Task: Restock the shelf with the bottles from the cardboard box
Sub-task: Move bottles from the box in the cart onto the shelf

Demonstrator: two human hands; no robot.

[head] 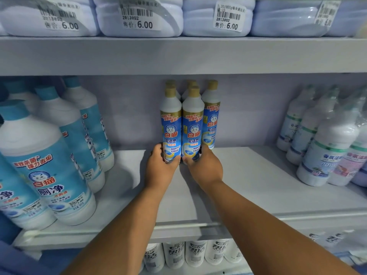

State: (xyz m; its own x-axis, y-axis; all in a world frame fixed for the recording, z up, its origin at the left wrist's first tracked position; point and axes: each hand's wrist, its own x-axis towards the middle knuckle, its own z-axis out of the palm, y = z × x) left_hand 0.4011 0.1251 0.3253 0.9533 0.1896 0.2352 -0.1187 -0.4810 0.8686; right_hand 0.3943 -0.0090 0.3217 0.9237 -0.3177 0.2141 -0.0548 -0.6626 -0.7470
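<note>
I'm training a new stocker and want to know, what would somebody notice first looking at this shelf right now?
First, the cluster of slim white bottles with gold caps and blue labels standing mid-shelf, with the left hand gripping the front left bottle's base and the right hand gripping the one beside it. Next, the big white bottles with teal caps and blue labels crowd the left, and the white shelf board lies bare to the right of the arms.

The gold-capped bottles (171, 124) read "白猫 蓝洁灵"; the big blue-capped bottles (47, 167) "白猫 厕净"; the price stickers (139, 17) "售价: 6.00".
</note>
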